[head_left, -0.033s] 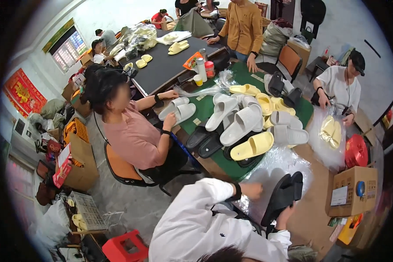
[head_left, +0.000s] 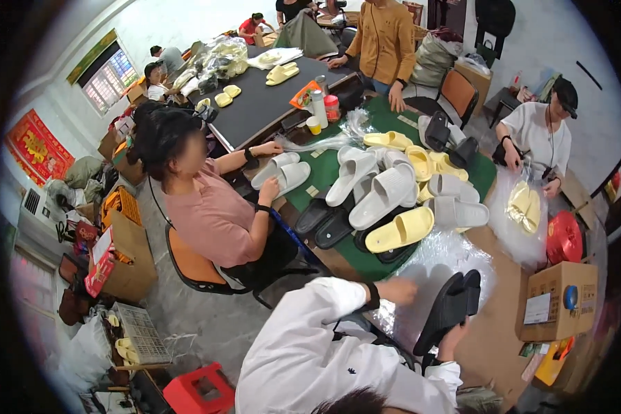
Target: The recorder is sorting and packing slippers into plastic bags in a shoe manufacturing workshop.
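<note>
My right hand (head_left: 452, 337) grips a pair of black slippers (head_left: 443, 310), held upright with their soles together above the brown work surface. My left hand (head_left: 398, 291), with its fingers curled in, hovers by the pile of clear plastic bags (head_left: 431, 262); whatever it may hold is hidden. Beyond the bags, a yellow slipper (head_left: 400, 230) lies at the front of a heap. White slippers (head_left: 383, 200), grey slippers (head_left: 455, 212) and black slippers (head_left: 334, 228) are piled around it on the green mat (head_left: 317, 181).
On the left, a seated co-worker in pink (head_left: 210, 221) handles white slippers. A co-worker at right (head_left: 538, 134) holds a clear bag with yellow slippers. A cardboard box (head_left: 559, 300) and a red roll (head_left: 564, 237) stand to my right. A red stool (head_left: 200, 390) is at lower left.
</note>
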Tool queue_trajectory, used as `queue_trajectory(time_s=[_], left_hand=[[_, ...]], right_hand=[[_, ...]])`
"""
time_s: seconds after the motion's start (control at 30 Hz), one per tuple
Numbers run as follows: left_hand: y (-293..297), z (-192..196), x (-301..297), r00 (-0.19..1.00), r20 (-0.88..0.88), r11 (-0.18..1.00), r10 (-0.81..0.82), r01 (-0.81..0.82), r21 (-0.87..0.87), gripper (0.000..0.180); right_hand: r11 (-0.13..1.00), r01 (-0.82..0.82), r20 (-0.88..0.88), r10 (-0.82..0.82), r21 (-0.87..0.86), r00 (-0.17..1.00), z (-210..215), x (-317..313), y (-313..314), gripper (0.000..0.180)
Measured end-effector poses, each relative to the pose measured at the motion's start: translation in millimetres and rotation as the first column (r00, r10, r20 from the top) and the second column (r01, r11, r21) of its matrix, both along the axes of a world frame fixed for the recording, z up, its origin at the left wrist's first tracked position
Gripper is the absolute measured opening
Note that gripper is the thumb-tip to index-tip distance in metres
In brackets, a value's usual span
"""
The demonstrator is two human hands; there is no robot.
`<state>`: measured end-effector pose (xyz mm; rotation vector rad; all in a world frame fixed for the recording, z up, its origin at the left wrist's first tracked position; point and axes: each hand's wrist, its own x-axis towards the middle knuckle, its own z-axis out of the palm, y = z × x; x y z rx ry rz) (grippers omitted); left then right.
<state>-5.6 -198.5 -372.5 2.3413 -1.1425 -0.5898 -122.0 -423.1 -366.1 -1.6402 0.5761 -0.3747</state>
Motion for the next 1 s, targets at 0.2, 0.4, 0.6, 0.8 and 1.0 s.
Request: queue_trajectory(time_s=[0.2, 0.4, 0.6, 0.8, 1.0], left_hand=[[116.8, 16.8, 55.5, 0.627, -0.149, 0.618, 0.765, -0.779, -0.107, 0.034], [187.3, -25.8, 59.0, 0.241, -0.435, 0.24, 0.868, -0.969, -0.058, 0.043], [209.6, -53.6, 56.6, 0.27, -0.349, 0.234, 0.897, -0.962, -0.143, 0.043], [247.7, -87.6, 75.2, -0.007, -0.702, -0.168, 0.712, -0.973, -0.16, 0.05], [217.6, -10.8, 130.1, -0.176, -0.954, -0.281, 0.242, -0.954, 0.105, 0.07]], right_hand=[[0.837, -0.001, -0.181, -0.117, -0.547, 0.977, 4.7, 31.8, 11.9, 0.026], [0.927, 0.048, -0.138, -0.107, -0.373, 0.985, -25.3, 40.2, 13.6, 0.019], [0.876, 0.115, -0.317, -0.288, -0.469, 0.904, -75.5, 48.3, -19.0, 0.028], [0.94, -0.107, -0.232, 0.031, -0.323, 0.972, -46.7, 61.7, 11.2, 0.027], [0.87, -0.172, -0.103, 0.14, -0.462, 0.985, -41.3, 70.7, 63.6, 0.032]])
